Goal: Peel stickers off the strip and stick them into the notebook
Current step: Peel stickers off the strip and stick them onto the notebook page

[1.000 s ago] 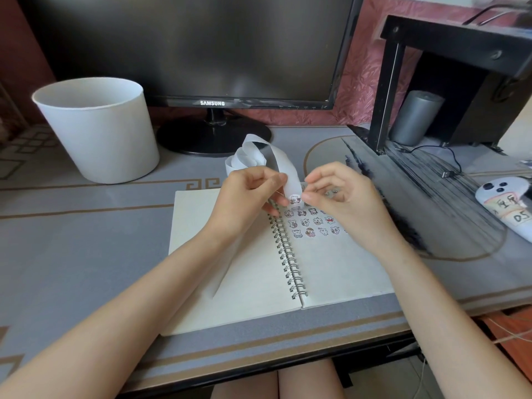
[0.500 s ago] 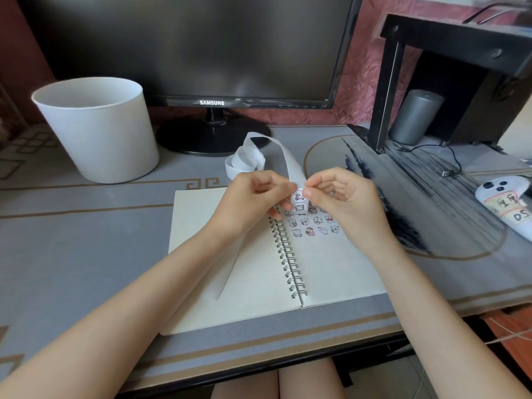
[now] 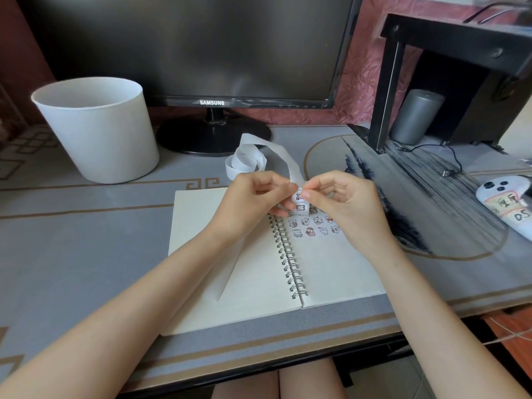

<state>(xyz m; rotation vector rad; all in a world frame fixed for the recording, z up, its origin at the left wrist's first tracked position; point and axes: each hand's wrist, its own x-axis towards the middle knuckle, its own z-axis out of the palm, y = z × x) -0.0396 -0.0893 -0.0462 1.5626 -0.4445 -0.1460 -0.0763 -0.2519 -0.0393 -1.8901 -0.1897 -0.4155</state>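
An open spiral notebook [image 3: 331, 269] lies on the desk, with several small cartoon stickers [image 3: 313, 226] stuck near the top of its right page. A white sticker strip [image 3: 280, 152] loops up from a loose coil behind the notebook and comes down between my hands. My left hand [image 3: 253, 203] pinches the strip just above the notebook's spiral. My right hand [image 3: 345, 203] pinches at a sticker [image 3: 299, 194] on the strip's lower end, thumb and forefinger together. A second sticker [image 3: 301, 208] sits on the strip just below.
A white bucket [image 3: 98, 131] stands at the back left. A black monitor [image 3: 201, 53] on its stand is behind the notebook. A black shelf frame [image 3: 388, 82], a grey cylinder [image 3: 414, 116], a cable and a white labelled object [image 3: 509, 208] are on the right.
Both hands have stayed above the notebook's top edge. The strip's end with stickers has slid a little lower between the fingers, and my right fingertips have closed in on the upper sticker.
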